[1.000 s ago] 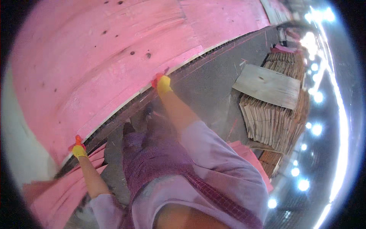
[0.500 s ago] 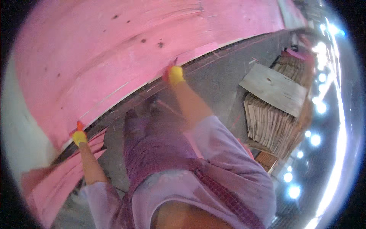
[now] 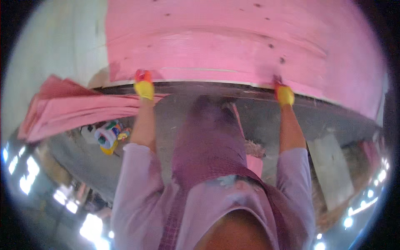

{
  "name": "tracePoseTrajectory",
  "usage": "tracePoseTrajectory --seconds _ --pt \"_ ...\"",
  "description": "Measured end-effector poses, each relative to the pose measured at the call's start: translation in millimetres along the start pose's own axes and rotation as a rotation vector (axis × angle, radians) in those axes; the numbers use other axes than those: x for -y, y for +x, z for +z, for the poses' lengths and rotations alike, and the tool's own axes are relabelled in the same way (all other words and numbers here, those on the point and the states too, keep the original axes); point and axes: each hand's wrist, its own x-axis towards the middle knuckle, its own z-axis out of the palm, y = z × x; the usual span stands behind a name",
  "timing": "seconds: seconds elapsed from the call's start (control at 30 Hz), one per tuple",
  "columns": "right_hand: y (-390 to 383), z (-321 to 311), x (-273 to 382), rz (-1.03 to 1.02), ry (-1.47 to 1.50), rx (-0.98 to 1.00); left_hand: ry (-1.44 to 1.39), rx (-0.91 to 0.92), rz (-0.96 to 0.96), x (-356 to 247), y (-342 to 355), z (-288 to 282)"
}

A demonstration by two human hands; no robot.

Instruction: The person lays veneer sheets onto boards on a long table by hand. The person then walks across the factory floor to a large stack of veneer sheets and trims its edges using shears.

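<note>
A large pink sheet (image 3: pixel 233 46) with dark knots fills the upper half of the head view. Both my hands wear yellow and red gloves. My left hand (image 3: pixel 144 85) grips the sheet's near edge toward the left. My right hand (image 3: pixel 284 92) grips the same edge toward the right. My arms reach forward in lilac sleeves. Under the edge runs a dark strip, below which my feet stand on the grey floor (image 3: pixel 258 121).
A stack of pink sheets (image 3: pixel 71 110) lies at the left, just below my left hand. A small colourful container (image 3: pixel 106 136) sits on the floor under it. A pale board (image 3: pixel 331 168) lies on a brown pile at the right.
The view has swung so the sheet's edge now runs level across the picture. Both hands keep their grip on it, and the pink stack now shows at the left.
</note>
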Motion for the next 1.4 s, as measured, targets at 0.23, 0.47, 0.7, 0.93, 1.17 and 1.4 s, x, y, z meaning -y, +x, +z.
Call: tracePoseTrajectory --seconds 0.23,0.47,0.7,0.93,1.17,1.4 --pt "-9.8 -48.7 19.4 0.182 0.275 -0.154 1.085 0.454 0.862 -97.6 -83.4 103.3" --pt "-11.3 -28.9 29.4 0.19 0.438 -0.177 1.254 0.636 0.587 -105.1 -13.1 130.4" --pt "-11.2 3.1 -0.6 0.301 1.671 0.206 1.355 0.748 0.539 -89.1 -40.4 108.7" --pt "-83.7 -99.1 69.2 0.164 2.713 -0.297 1.062 1.353 0.187 -133.9 -25.3 170.4" --pt "-167.6 -130.5 77.6 -0.236 2.443 0.024 0.628 1.587 0.633 -105.6 -251.1 223.5" --pt "-220.1 -35.9 -37.1 0.156 0.647 -0.161 0.846 1.37 0.654 -51.8 -204.4 189.3"
